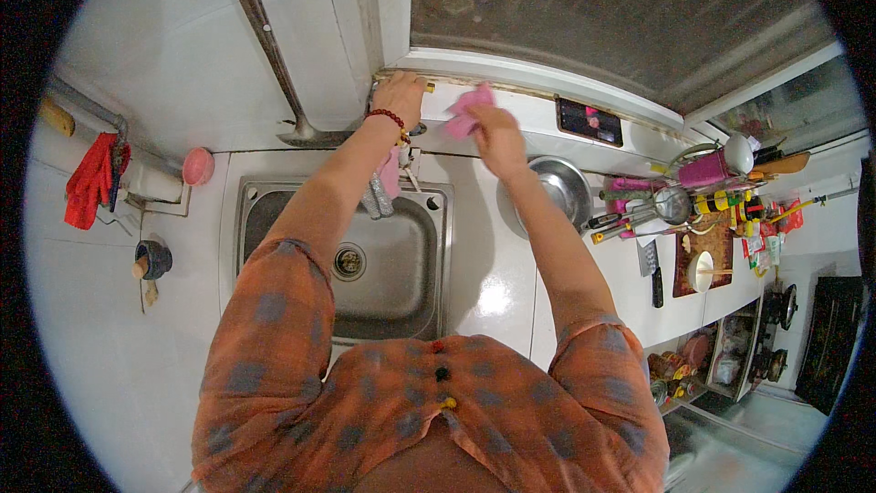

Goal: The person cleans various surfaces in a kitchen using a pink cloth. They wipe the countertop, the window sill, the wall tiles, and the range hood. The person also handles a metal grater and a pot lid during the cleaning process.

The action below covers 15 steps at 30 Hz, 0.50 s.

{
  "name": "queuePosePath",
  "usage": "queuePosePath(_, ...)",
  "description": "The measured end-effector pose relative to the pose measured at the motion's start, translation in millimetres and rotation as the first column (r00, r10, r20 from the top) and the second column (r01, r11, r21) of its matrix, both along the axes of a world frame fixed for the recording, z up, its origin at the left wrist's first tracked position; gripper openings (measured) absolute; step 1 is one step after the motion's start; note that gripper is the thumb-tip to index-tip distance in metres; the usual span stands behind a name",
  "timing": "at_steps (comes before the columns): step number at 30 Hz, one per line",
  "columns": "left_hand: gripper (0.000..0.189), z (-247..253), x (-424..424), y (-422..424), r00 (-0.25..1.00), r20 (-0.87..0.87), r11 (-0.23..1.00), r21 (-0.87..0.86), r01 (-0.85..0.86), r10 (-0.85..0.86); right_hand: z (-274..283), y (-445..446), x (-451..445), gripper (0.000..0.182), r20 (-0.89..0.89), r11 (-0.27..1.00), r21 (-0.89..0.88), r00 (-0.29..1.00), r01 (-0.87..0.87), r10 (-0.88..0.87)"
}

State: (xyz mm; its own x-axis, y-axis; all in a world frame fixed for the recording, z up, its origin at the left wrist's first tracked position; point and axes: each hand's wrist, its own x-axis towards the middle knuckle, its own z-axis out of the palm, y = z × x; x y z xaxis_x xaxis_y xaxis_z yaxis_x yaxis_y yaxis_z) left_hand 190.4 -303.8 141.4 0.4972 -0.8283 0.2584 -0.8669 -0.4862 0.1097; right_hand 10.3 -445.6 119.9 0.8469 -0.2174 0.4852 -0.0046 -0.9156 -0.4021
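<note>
My right hand [499, 140] holds a pink cloth [467, 111] over the white window ledge [530, 99]; both are slightly blurred. My left hand [400, 99], with a beaded bracelet at the wrist, rests at the ledge's left corner. Something small and yellow shows beside its fingers, and whether the hand grips it is unclear. Below that hand, another pink cloth [389, 174] and silvery scrubbing cloths [376, 197] hang over the back of the steel sink [390, 274]. My left forearm hides part of the faucet area.
A steel bowl [558, 192] stands behind my right forearm. A phone [590, 121] lies on the ledge. Rightward are a utensil rack [705, 168], a cleaver [650, 263] and a cutting board [715, 243] with a white bowl [699, 272]. A pink bowl [198, 166] and stone mortar [156, 259] are leftward.
</note>
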Motion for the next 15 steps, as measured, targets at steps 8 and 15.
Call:
queuePosePath(8, 0.018, 7, 0, -9, 0.997, 0.072, 0.997, 0.074, 0.004, -0.01, -16, -10, 15, 0.039, 0.184, 0.94, -0.069, 0.93, 0.335, -0.319)
queuePosePath(15, 0.021, 35, -24, 28, 0.993, -0.115, 0.887, -0.456, -0.066, 0.015, -4, 22, 52, 0.049, 0.067, 0.989, 0.091, 0.99, 0.118, -0.124)
